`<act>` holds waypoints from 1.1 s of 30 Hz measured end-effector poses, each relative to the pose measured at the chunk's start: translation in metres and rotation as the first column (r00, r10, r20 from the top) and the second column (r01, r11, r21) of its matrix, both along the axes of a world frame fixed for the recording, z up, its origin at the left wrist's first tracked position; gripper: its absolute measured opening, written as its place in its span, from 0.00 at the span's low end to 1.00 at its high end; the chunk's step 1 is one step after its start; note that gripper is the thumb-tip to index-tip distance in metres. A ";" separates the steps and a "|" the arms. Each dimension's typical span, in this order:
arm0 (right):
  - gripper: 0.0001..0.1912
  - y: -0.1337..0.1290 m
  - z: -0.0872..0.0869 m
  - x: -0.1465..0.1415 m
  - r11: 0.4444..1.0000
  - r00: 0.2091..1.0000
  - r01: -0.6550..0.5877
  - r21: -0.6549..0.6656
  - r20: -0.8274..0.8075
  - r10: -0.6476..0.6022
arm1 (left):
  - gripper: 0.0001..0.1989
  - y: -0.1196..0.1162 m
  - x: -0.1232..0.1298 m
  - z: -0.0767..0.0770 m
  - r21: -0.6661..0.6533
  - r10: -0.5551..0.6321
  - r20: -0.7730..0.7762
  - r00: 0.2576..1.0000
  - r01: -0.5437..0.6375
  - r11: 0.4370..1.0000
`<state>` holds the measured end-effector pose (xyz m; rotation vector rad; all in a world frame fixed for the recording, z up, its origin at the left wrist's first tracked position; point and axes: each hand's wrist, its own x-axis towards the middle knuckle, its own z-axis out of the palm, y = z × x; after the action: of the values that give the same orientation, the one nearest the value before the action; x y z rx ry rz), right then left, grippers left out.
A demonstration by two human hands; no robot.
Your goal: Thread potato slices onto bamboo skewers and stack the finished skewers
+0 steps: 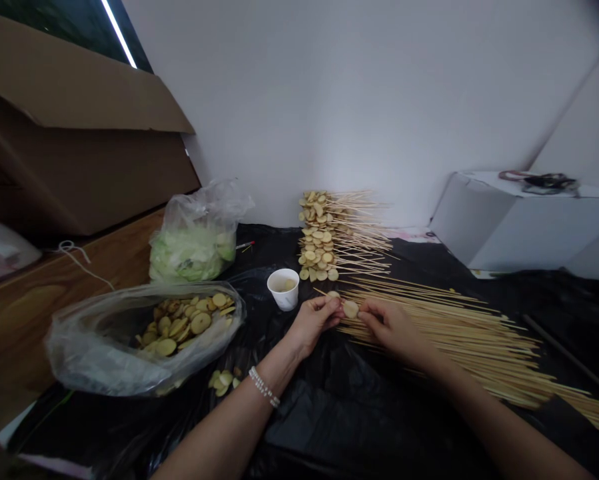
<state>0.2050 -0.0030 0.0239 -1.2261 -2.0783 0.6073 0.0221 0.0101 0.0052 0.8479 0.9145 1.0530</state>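
My left hand [312, 322] pinches a thin bamboo skewer [321, 292] that carries a pale round potato slice [333, 295] near its tip. My right hand [386, 325] holds a second slice [350, 309] by its edge, right next to the skewer. The skewer's lower part is hidden by my fingers. A beaded bracelet [264, 387] circles my left wrist. To the left, a clear plastic bag [79, 350] holds a heap of potato slices [179, 327], and a few loose slices [222, 381] lie below it.
Skewers loaded with slices [319, 233] are stacked at the back, and a long pile of bare skewers [454, 340] lies to the right. A paper cup [283, 289] and a bag of pale green leaves [194, 247] stand on the black plastic sheet [319, 413].
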 end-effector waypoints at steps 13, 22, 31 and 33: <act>0.11 -0.002 -0.002 0.001 0.979 0.995 0.100 0.180 -0.038 -0.095 | 0.18 0.008 -0.050 0.051 0.733 0.696 -0.480 0.534 -0.192 0.652; 0.11 -0.005 -0.004 0.000 0.971 0.996 0.034 0.235 0.070 -0.052 | 0.19 0.010 -0.062 0.049 0.601 0.638 -0.765 -0.084 0.261 0.755; 0.11 -0.004 -0.005 0.000 0.970 0.991 0.024 0.242 0.122 -0.055 | 0.24 0.011 -0.061 0.037 0.533 0.613 -0.773 -0.163 0.357 0.767; 0.11 -0.004 -0.005 -0.001 0.970 0.990 0.017 0.241 0.133 -0.050 | 0.25 0.010 -0.060 0.038 0.528 0.606 -0.777 -0.170 0.349 0.775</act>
<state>0.2044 -0.0072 0.0190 -1.1884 -2.1662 0.2509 -0.0376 0.0203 0.0436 2.4721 2.1534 0.6200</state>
